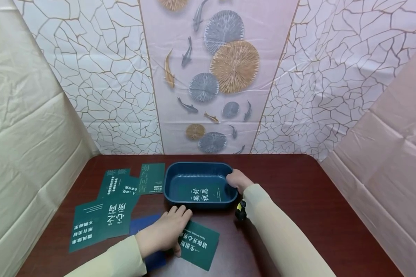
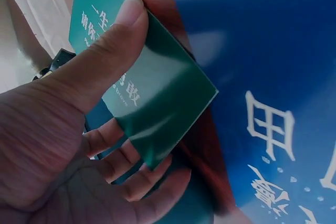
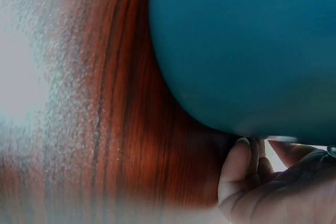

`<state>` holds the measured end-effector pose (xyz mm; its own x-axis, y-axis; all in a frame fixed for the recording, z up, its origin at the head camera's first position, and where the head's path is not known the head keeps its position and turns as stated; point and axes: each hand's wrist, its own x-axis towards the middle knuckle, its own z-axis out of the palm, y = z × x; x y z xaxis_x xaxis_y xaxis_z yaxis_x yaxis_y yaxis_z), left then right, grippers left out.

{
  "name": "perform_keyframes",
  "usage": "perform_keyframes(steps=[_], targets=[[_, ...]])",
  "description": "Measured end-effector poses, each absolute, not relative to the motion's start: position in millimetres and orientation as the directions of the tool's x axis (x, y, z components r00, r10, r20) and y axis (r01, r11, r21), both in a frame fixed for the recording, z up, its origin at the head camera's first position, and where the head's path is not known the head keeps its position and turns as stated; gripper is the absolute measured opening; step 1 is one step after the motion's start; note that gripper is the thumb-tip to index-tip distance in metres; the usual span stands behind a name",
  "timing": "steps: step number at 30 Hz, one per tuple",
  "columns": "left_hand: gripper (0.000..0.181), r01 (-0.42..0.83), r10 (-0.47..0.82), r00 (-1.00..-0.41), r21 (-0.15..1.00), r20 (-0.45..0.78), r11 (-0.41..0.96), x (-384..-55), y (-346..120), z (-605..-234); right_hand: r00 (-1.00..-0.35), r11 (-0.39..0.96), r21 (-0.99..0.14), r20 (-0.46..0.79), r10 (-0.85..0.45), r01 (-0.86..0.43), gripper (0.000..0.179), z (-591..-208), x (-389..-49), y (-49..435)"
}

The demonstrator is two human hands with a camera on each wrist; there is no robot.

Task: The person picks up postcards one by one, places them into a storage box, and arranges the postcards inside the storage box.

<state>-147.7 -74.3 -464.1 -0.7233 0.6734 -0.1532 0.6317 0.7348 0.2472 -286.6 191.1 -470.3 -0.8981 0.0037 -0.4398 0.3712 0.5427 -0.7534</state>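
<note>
My left hand (image 1: 164,232) holds a green card (image 1: 202,248) with white writing at the front of the table. In the left wrist view the thumb lies on the card's printed face, with the fingers curled behind it. Beneath that hand, a blue card (image 1: 143,224) is partly covered. A dark blue rectangular tub (image 1: 201,204) stands just beyond, with a green card (image 1: 211,195) lying inside. At the tub's right end, my right hand (image 1: 239,180) grips its rim and wall. The right wrist view shows the tub's rounded outer side (image 3: 241,51) close to the fingers.
Several green cards (image 1: 119,213) overlap on the left of the reddish-brown table (image 1: 298,215). Another green card (image 1: 152,177) lies beside the tub's left end. A dark device with a yellow mark (image 1: 240,210) sits at my right wrist. Patterned cloth (image 1: 208,111) hangs behind the table.
</note>
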Motion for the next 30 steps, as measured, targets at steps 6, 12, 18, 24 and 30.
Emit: perform_keyframes(steps=[6, 12, 18, 24, 30], targets=[[0.062, 0.604, 0.672, -0.730, 0.339, -0.128, 0.721, -149, -81, -457, -0.898, 0.541, -0.753, -0.440, 0.009, 0.374, 0.054, -470, -285, 191], [0.036, 0.498, 0.678, -0.709, 0.543, -0.193, 0.676, -156, -91, -448, -0.896, 0.533, -0.752, -0.443, 0.027, 0.388, 0.054, -470, -286, 190], [0.027, 0.439, 0.724, -0.650, 0.665, -0.231, 0.605, -161, -100, -439, -0.901, 0.535, -0.757, -0.434, 0.016, 0.374, 0.053, -470, -286, 190], [0.022, 0.417, 0.735, -0.640, 0.702, -0.224, 0.577, -166, -104, -429, -0.897, 0.537, -0.750, -0.442, 0.028, 0.386, 0.053, -470, -287, 191], [0.023, 0.351, 0.694, -0.700, 0.768, -0.165, 0.536, -176, -110, -416, -0.906, 0.542, -0.758, -0.424, 0.012, 0.362, 0.054, -469, -283, 191]])
